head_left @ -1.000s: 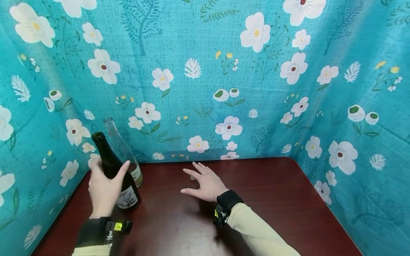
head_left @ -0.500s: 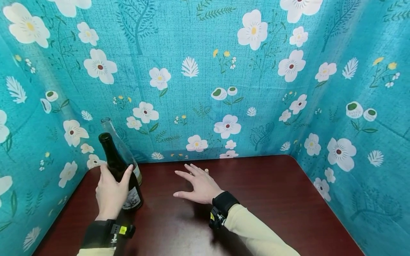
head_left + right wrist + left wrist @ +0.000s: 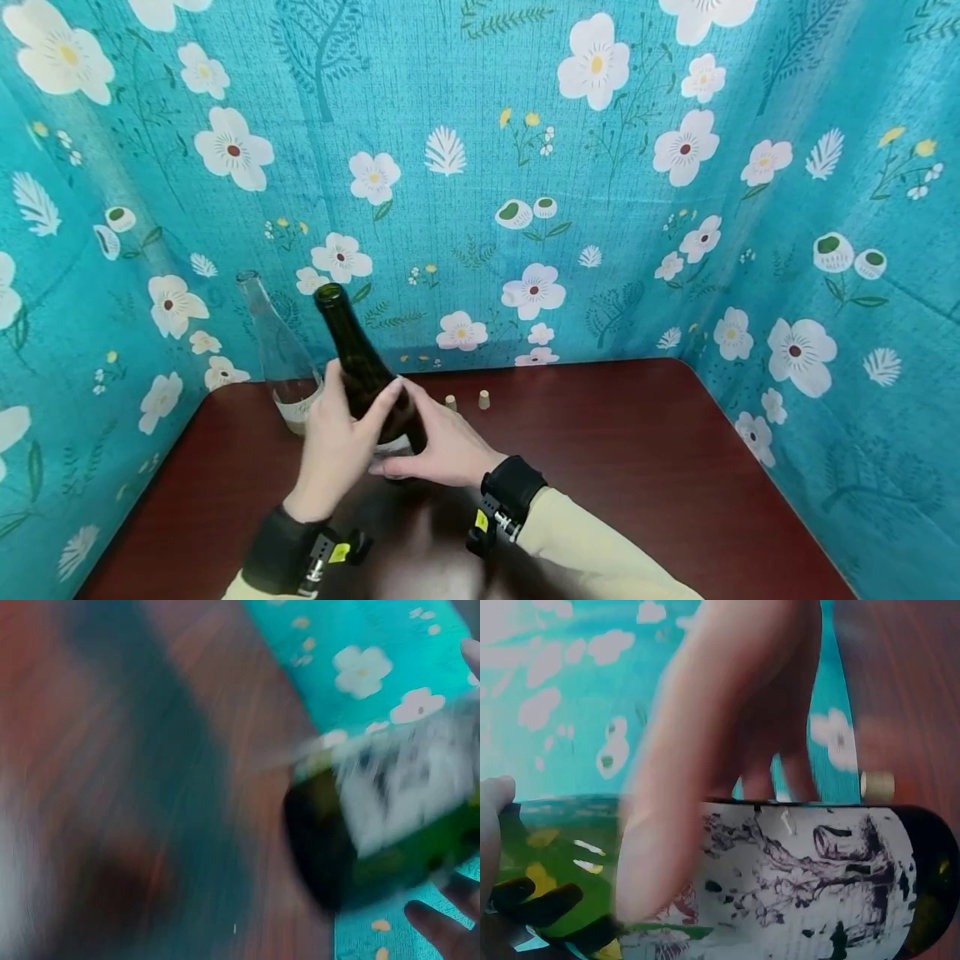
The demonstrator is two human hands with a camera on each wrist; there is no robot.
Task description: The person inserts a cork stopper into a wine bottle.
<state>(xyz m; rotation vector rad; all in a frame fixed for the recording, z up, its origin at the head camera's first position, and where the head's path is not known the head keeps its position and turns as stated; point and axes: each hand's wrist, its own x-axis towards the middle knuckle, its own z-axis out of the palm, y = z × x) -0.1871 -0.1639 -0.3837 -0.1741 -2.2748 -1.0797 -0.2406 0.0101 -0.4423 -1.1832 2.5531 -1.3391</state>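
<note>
A dark green wine bottle (image 3: 363, 367) leans leftward between my two hands in the head view. Around its middle, the left hand (image 3: 337, 450) grips it with thumb and fingers. My right hand (image 3: 450, 442) holds the lower part, its thumb across the front near the label and its fingers on the far side. The left wrist view shows the bottle's printed label (image 3: 810, 870) with the right thumb over one end. In the right wrist view the bottle's base (image 3: 315, 832) is blurred and looks raised off the table.
A clear glass bottle (image 3: 281, 358) with a white label stands at the table's back left. Two small corks, a left cork (image 3: 451, 403) and a right cork (image 3: 483, 400), stand behind the right hand. Blue flowered cloth (image 3: 465, 208) hangs around the dark red table (image 3: 630, 467).
My left hand has carried the wine bottle rightward, away from the clear bottle. The right hand, spread and apart from it before, has moved left onto its lower part.
</note>
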